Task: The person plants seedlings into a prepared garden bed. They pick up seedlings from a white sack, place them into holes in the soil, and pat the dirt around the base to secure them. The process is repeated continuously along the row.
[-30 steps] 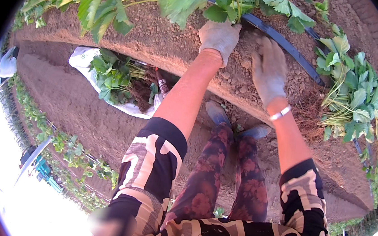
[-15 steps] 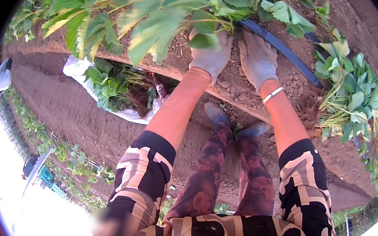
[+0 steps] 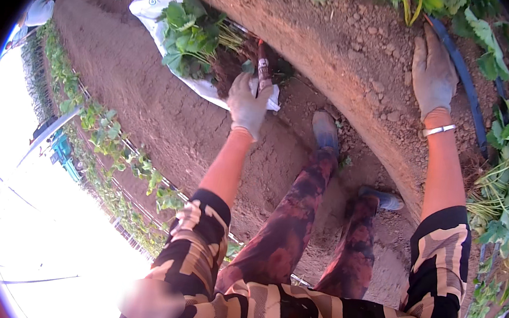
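Note:
My left hand [image 3: 247,108], in a pale dusty glove, reaches over the near end of a white sack [image 3: 150,5] with its fingers apart. Just beyond its fingertips are the dark roots of a bundle of leafy seedlings [image 3: 187,33] and a slim reddish-brown object with pale markings [image 3: 263,65], whose kind I cannot make out. Gloved as well, my right hand [image 3: 435,75] lies flat on the soil of the raised bed [image 3: 367,65], fingers stretched out, beside a black drip hose [image 3: 466,87].
More pulled seedlings [image 3: 506,189] with bare roots lie on the bed at the right. Green plants [image 3: 486,40] stand at the top right. My shoes [image 3: 325,129] are in the furrow. At the far left another person [image 3: 41,9] bends down.
My left hand has come off the bed to the sack, leaving the plant base. My right hand stays on the soil by the hose. The view has swung left.

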### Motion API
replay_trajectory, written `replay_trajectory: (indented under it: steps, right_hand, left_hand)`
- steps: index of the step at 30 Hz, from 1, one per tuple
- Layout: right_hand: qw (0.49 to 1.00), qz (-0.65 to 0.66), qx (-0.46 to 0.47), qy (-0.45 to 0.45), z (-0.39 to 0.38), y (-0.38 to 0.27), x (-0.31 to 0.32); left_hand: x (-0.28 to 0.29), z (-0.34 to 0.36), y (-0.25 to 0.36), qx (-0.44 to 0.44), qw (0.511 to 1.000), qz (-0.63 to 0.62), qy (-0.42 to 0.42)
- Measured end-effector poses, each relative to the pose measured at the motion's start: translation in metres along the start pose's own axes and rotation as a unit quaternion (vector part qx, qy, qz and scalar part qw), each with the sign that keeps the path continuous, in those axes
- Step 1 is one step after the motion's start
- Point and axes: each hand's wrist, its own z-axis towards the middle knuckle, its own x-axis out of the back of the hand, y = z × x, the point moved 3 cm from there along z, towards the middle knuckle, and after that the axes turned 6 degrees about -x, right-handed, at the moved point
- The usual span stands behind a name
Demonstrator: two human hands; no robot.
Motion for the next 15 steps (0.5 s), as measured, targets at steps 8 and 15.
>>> replay_trajectory:
  steps: [8, 15]
  right_hand:
    - [0.973, 0.208, 0.062, 0.075, -0.027, -0.023, 0.042]
    - [0.956, 0.283, -0.013, 0.08, -0.174, 0.046, 0.139]
  left_hand:
    - [-0.084, -0.024, -0.061, 0.013, 0.905, 0.327, -0.271]
    - [-0.066, -0.115, 0.011, -0.057, 0.928, 0.215, -0.298]
